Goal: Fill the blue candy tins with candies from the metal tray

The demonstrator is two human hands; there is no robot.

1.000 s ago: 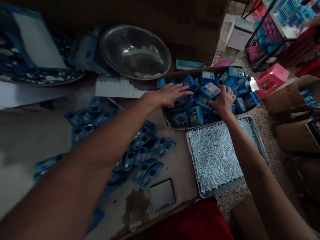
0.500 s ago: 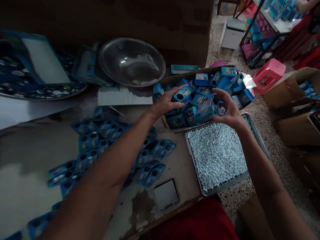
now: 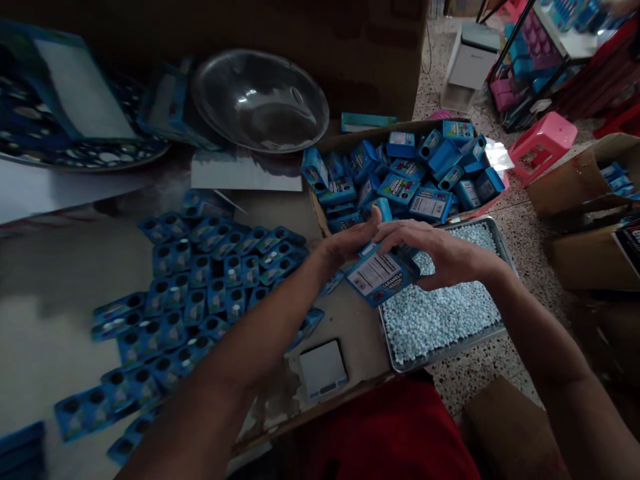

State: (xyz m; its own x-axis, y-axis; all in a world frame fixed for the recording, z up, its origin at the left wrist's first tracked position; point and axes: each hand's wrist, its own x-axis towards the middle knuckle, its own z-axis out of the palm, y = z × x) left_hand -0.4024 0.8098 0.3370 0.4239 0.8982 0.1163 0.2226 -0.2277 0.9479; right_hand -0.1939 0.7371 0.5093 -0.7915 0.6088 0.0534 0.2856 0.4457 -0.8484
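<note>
My left hand point(image 3: 354, 241) is closed on a small blue box, whose top shows by the thumb. Close against it, my right hand point(image 3: 425, 248) grips a blue candy box point(image 3: 383, 275), tilted with its white label up. Both hands are above the near edge of a carton point(image 3: 320, 217) piled with blue boxes point(image 3: 399, 189). Below the right hand lies a clear tray point(image 3: 397, 365) full of pale blue pellets point(image 3: 440, 327). Many blue boxes with round holes point(image 3: 165, 333) stand in rows on the table, partly behind my left arm.
A metal bowl point(image 3: 260, 100) stands behind a white sheet point(image 3: 245, 171). A small scale point(image 3: 323, 369) lies near the table edge point(image 3: 310, 413). Blue boxes rest on a patterned tray point(image 3: 95, 157) at left. A pink stool point(image 3: 547, 140) and cartons point(image 3: 583, 260) are at right.
Both hands have come back from the carton toward me and together, each now with a blue box. The view has shifted slightly.
</note>
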